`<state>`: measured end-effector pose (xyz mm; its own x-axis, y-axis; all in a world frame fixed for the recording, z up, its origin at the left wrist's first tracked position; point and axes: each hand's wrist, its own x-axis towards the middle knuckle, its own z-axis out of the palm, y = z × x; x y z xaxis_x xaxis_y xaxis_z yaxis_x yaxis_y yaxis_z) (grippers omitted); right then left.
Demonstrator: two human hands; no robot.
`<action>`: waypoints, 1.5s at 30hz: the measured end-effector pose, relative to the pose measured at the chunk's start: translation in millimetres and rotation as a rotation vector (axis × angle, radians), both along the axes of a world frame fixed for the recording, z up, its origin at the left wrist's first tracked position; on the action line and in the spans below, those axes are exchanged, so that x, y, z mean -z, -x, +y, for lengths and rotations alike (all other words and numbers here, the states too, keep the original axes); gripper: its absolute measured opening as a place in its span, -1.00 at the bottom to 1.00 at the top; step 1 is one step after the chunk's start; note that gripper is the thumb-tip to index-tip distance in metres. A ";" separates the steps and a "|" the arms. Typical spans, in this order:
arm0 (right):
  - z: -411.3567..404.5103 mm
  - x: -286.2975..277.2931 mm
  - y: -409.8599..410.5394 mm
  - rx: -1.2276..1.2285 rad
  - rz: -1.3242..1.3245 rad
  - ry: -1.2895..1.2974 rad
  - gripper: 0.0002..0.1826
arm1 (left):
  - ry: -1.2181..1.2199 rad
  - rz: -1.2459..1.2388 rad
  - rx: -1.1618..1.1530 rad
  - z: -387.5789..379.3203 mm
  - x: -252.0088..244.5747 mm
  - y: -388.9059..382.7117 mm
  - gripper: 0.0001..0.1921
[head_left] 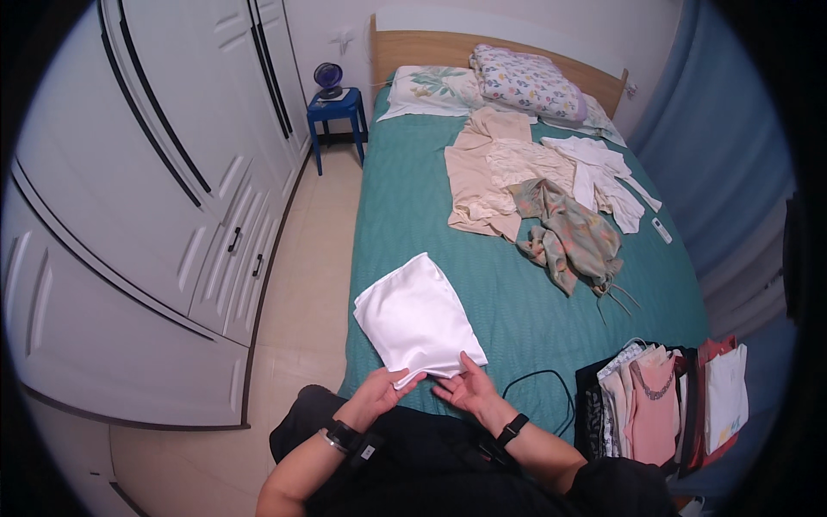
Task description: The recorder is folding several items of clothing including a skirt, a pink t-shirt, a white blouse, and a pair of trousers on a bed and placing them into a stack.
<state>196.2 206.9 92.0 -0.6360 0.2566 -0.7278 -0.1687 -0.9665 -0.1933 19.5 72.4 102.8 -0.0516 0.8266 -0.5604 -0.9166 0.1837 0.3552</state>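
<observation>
A folded white satin-like cloth (417, 313) lies on the green bedspread (400, 194) at the near left part of the bed. My left hand (381, 392) pinches its near edge between thumb and fingers. At the cloth's near right corner is my right hand (471, 388), palm turned up, the thumb over the edge and the fingers partly under it. Farther up the bed, a beige garment (478, 174), a white long-sleeved garment (601, 171) and a patterned grey-green garment with thin ties (568, 232) lie spread out, partly overlapping.
Several folded garments stand upright in a row (652, 407) at the bed's near right corner, beside a black cord (536, 373). A white remote control (661, 231) rests near the right edge. Pillows (433, 90) and a folded floral quilt (523, 81) lie at the headboard; white wardrobes (161, 161) stand left.
</observation>
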 end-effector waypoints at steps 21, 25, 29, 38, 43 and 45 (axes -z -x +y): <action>-3.3 -158.1 -35.6 0.585 -0.048 -0.896 -0.80 | -0.037 0.212 0.302 -47.2 -18.7 -23.6 -0.79; 0.9 -211.8 -92.7 0.604 -0.068 -0.891 -0.81 | 0.117 0.161 0.149 -69.7 33.6 9.4 -0.83; 19.3 -234.6 -148.2 0.628 -0.053 -0.995 -0.79 | 0.116 0.057 -0.021 -85.5 75.9 37.8 -0.82; 89.9 -262.9 -274.9 0.737 0.085 -0.996 -0.65 | 0.057 0.036 -0.157 -93.8 100.7 46.6 -0.80; 67.7 -246.1 -385.9 0.859 -0.019 -1.127 -0.56 | 0.027 0.019 -0.186 -106.3 106.6 50.1 -0.78; 39.1 -212.8 -410.4 0.988 -0.100 -1.068 -0.55 | 0.018 0.015 -0.185 -110.2 111.5 52.0 -0.77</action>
<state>606.6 246.0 304.8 0.1573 0.9860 0.0557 -0.6088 0.1412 -0.7806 -32.5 -37.8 -8.6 -0.2101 0.7920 -0.5732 -0.9299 0.0191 0.3672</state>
